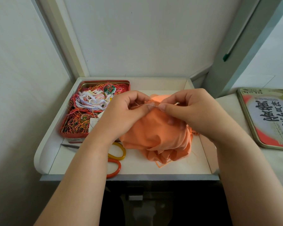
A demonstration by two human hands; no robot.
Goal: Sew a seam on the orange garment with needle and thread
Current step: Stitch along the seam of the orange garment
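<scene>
The left hand (127,110) is bunching a fold of the soft, crumpled orange garment (155,134) over the white tabletop (153,168), its grip tight on the cloth to steady the seam. The right hand (186,110) is pinching the thin steel needle (151,105), probably pushing it through; the thread is too fine to trace.

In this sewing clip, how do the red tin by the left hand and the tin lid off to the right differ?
The red tin sits on the white tray, beside the left hand; the tin lid lies on a separate surface right of the tray.
The red tin is brimming with tangled coloured threads; the tin lid holds nothing and shows printed lettering.
The red tin has upright red walls; the tin lid lies flat with a greenish rim.
Both look like rounded-corner metal.
</scene>
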